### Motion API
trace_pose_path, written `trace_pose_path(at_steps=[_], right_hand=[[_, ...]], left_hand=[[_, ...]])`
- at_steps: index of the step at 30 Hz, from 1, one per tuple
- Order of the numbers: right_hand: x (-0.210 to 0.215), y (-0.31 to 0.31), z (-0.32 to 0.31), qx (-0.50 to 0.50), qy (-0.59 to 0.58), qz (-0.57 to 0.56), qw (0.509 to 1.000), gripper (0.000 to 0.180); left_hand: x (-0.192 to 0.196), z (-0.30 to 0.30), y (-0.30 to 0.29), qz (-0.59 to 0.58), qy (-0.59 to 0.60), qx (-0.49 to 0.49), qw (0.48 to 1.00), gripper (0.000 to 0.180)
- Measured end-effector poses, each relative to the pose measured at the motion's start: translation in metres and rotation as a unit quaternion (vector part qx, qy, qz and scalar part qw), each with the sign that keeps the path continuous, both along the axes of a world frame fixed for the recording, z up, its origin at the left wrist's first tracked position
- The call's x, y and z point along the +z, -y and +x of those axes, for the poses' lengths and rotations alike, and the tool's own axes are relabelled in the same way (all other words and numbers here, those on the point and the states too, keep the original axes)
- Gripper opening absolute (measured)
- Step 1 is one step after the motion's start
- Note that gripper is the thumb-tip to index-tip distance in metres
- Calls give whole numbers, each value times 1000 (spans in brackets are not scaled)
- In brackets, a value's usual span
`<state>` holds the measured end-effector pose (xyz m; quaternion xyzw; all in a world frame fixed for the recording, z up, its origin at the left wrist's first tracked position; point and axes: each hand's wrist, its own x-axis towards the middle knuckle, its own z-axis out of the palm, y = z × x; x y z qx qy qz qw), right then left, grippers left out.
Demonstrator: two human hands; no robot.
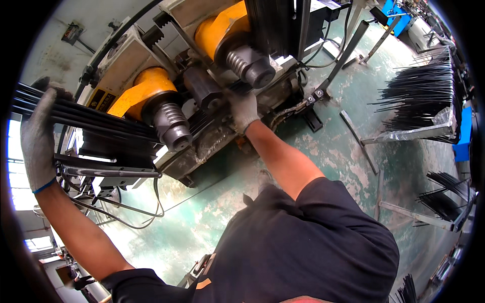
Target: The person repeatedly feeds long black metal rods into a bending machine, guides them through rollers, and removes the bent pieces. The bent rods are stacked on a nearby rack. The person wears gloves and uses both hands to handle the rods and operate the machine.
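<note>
A bundle of long, thin black rods [101, 120] runs from the left edge into the machine [184, 161], passing behind its front roller shaft. My left hand [39, 139], in a pale work glove, is wrapped round the bundle near its left end. Two yellow roller housings [151, 83] carry dark, threaded shafts with large nuts [177, 140]. Between them sits a dark hexagonal block [202, 90]. My gloved right hand [244, 112] is at the machine just right of this block, close to the rods' line. Its fingers are smeared and partly hidden, so their grip is unclear.
At the right, a metal rack [414, 134] holds many black rods, with another stack of rods [444, 202] below it. Loose cables [151, 214] hang under the machine at left. A slanted metal arm [348, 55] stands beside the machine on the worn green floor [323, 146].
</note>
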<state>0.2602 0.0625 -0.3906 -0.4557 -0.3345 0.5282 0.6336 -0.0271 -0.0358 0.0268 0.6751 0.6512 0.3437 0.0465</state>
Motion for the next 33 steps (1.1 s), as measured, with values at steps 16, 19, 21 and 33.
trace_pose_path(at_steps=[16,19,21,33], right_hand=[[32,210,140,3,-144,-165,976,21],[-31,298,246,-123,-120,-125,977,15],[-78,365,336,-247,-18,-169,954,27],[61,742,747,-621,411,-268,611,37]], left_hand=[[-49,39,224,152,-112,-173,967,42],[-87,91,266,159,252,-234,926,39],[-128,121,279,195,405,-87,889,73],[-453,446,389,-377,803,-212,409,39]])
